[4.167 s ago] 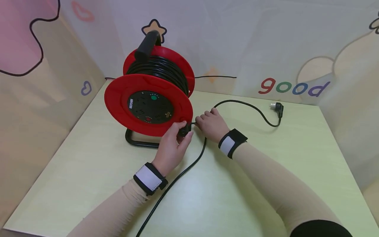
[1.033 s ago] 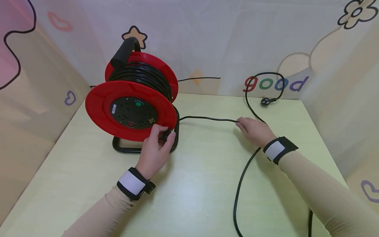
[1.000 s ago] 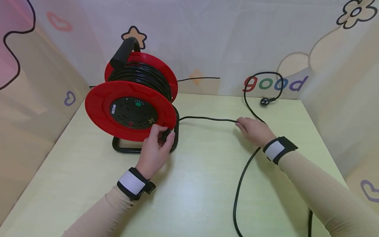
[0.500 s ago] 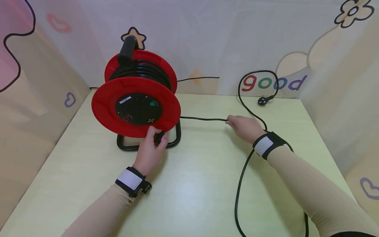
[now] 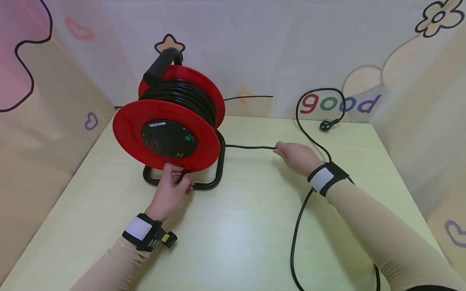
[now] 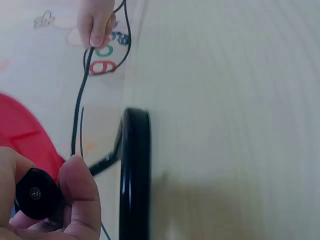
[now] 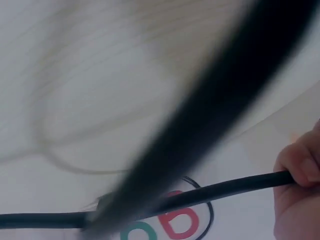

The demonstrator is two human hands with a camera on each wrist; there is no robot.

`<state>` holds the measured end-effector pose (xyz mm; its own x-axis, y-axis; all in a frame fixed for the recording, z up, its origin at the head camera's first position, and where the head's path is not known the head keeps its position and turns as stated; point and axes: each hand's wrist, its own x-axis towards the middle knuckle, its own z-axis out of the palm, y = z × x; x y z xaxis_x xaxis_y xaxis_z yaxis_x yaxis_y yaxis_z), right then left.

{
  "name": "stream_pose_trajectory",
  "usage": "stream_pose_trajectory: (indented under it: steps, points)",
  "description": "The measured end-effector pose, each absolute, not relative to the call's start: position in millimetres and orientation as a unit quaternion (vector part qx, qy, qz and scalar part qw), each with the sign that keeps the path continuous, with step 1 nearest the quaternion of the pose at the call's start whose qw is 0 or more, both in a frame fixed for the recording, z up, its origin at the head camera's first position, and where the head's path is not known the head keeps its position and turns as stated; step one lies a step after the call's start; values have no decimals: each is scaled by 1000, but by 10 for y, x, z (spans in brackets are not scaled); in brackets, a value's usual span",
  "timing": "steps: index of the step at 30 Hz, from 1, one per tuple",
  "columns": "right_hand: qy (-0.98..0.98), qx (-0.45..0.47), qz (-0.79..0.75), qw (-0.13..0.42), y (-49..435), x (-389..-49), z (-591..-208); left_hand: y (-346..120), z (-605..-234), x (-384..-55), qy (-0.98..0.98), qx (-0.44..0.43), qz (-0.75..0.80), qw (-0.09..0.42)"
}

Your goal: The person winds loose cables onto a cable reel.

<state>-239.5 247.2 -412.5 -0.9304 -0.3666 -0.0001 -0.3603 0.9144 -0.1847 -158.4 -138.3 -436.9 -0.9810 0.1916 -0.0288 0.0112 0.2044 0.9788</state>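
A red cable reel (image 5: 125, 131) wound with black cable stands at the table's back left on a black tube stand (image 5: 220, 165). My left hand (image 5: 168, 195) grips the black crank knob (image 6: 37, 194) at the bottom of its front disc, thumb and fingers around it. To the right, my right hand (image 5: 297, 157) pinches the cable (image 5: 251, 147), which runs nearly straight from the reel to the fingertips. Beyond that hand the cable loops up towards the wall, ending in a black plug (image 5: 325, 125). The right wrist view shows the cable (image 7: 240, 186) between thumb and fingers.
A black carry handle (image 5: 159, 69) rises over the reel. More loose cable (image 5: 295, 238) curves down past the table's near edge and under the right forearm. Printed cloth walls (image 5: 255, 48) close off the back and sides of the pale table (image 5: 240, 226).
The reel's front disc has turned clockwise, its label now near the top, and my left hand has moved down and left with the knob. My right hand, earlier drawn out rightward, has eased slightly towards the reel.
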Motion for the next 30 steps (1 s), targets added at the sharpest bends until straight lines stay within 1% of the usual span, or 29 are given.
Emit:
stream_pose_trajectory:
  steps: [5, 8, 12, 22, 26, 30]
  points:
    - [975, -199, -96, 15, 2382, -2420, -4110, -1492, -4420, -1621, 764, 55, 640, 64]
    - [977, -189, -100, 27, 2367, -2433, -4097, -1528, -4419, -1634, 763, 58, 641, 57]
    - [978, -171, -113, 41, 2398, -2413, -4104, -1582, -4415, -1630, 762, 48, 645, 34]
    - [978, -167, -122, 41, 2429, -2390, -4223, -1708, -4392, -1590, 717, -94, 688, -61]
    - [976, -174, -126, 46, 2348, -2419, -4225, -1742, -4353, -1595, 694, -117, 704, -92]
    - [972, -184, -134, 60, 2262, -2432, -4236, -1802, -4295, -1601, 683, -121, 707, -134]
